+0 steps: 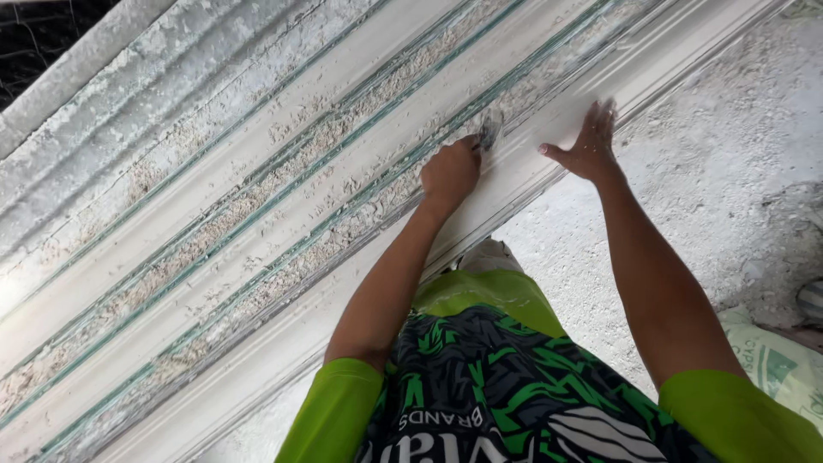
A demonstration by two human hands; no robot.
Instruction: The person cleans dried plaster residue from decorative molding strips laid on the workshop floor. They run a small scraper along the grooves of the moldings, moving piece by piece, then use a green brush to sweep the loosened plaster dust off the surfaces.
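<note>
My left hand [449, 171] is closed around a small dark tool [489, 130] whose tip presses into a groove of the long white plaster moulding [257, 171]. My right hand [590, 141] lies flat with fingers spread on the smooth white edge of the same moulding, a little to the right of the tool. The moulding runs diagonally across the view, with several ridged channels holding crumbly plaster and thin green lines. My green and black patterned shirt [489, 386] fills the bottom of the view.
A dusty white floor [711, 171] covered in plaster powder lies to the right of the moulding. A printed sack [776, 360] sits at the lower right edge. A dark area [34, 34] shows at the top left corner beyond the moulding.
</note>
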